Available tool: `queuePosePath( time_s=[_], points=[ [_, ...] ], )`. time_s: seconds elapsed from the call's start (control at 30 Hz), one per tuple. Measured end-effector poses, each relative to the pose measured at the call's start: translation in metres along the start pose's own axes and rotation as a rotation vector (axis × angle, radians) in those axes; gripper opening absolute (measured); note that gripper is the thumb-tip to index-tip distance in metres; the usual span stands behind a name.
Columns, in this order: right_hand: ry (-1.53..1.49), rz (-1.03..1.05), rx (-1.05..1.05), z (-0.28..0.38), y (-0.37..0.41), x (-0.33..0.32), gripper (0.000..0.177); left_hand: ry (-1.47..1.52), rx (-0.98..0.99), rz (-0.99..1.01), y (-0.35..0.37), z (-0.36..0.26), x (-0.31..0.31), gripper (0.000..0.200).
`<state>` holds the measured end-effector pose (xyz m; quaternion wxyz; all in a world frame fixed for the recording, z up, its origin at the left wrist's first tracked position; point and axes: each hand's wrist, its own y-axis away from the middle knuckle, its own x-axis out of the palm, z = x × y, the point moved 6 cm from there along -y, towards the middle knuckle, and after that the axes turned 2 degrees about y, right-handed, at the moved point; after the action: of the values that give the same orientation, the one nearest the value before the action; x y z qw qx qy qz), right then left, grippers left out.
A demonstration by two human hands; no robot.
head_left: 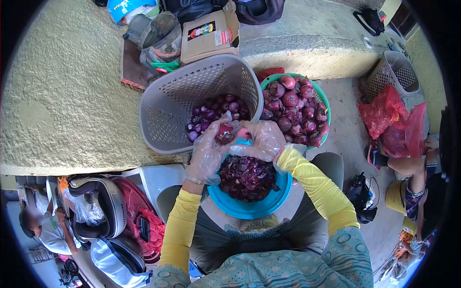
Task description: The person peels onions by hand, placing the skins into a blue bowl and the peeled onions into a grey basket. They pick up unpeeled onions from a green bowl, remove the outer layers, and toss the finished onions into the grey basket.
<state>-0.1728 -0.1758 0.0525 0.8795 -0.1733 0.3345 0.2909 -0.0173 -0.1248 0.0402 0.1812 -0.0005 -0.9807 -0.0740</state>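
Note:
My left hand (207, 152), in a clear plastic glove, is closed around a red onion (224, 135). Close beside it, my gloved right hand (265, 138) has its fingers curled in a grip at the onion. A small pink piece (244, 133) shows at its fingertips; its kind is mostly hidden. Below both hands stands a blue basin (259, 211) holding dark onion skins (247, 180). A grey perforated basket (165, 127) with peeled purple onions (206, 115) is at the upper left. To the upper right, a green basket (328, 108) is heaped with unpeeled red onions (290, 99).
A cardboard box (206, 36) and plastic containers (165, 36) sit on the ledge behind. Red mesh bags (396, 122) and another basket (406, 74) are at right, near a person's leg (408, 166). Motorbikes (98, 206) and another person (50, 230) are at left.

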Motion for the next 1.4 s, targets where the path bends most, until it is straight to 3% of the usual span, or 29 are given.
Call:
queuePosePath(
  time_s=[0.03,0.1,0.2,0.63,1.03,1.4],
  points=[
    [0.019,-0.04,-0.015,-0.005,-0.001,-0.001,0.064,0.001,0.0,0.001,0.0,-0.001,0.001,0.044],
    [0.008,-0.079,-0.029,-0.007,-0.002,-0.003,0.067,0.312,-0.182,-0.023,0.001,0.008,0.002,0.044],
    [0.057,-0.056,-0.006,-0.012,-0.002,0.001,0.067,0.372,-0.193,-0.001,-0.002,0.015,0.003,0.044],
    [-0.009,-0.083,-0.109,-0.003,0.0,-0.001,0.067,0.368,-0.207,0.038,-0.001,0.019,0.003,0.041],
    [0.027,0.068,0.02,-0.006,0.0,0.007,0.058,0.298,-0.161,0.055,-0.001,0.016,0.003,0.043],
    [0.235,0.1,-0.084,-0.002,-0.001,0.005,0.051,0.23,-0.135,0.013,-0.003,0.022,-0.002,0.038]
  ],
)
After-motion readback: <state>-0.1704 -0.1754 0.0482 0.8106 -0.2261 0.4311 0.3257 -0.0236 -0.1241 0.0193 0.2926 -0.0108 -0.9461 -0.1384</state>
